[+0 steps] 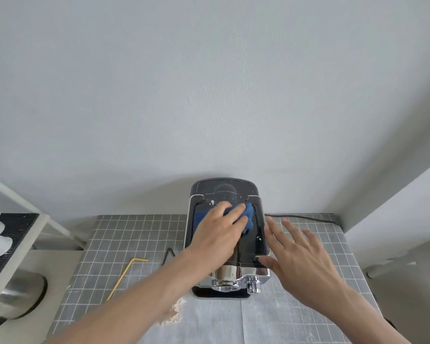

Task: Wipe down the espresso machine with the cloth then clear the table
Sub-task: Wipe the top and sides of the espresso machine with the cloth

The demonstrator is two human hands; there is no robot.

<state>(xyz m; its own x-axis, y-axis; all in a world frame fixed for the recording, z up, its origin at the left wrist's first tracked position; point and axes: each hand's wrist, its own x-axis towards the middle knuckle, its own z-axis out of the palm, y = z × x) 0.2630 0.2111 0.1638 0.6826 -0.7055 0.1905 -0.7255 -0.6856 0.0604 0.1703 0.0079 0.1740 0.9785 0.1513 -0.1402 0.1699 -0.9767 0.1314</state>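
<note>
Lower centre of the frame: on the table [296, 319] lie crumbs [175, 312] and a yellow straw [124, 279]. Centre: our right hand [301, 264], fingers straight and released, steadies the espresso machine's [252, 244] right edge. Just beyond, our left hand [219, 234] presses the soft, limp blue cloth [248, 216], best bunched under flat fingers, onto its glossy, probably slippery top.

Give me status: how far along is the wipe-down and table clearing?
Done: nothing clearly finished. In hand: left hand presses the blue cloth on the espresso machine top; white specks remain there. Right hand rests open at its side. Left: table still holds a yellow straw, dark stick and crumbs.
</note>
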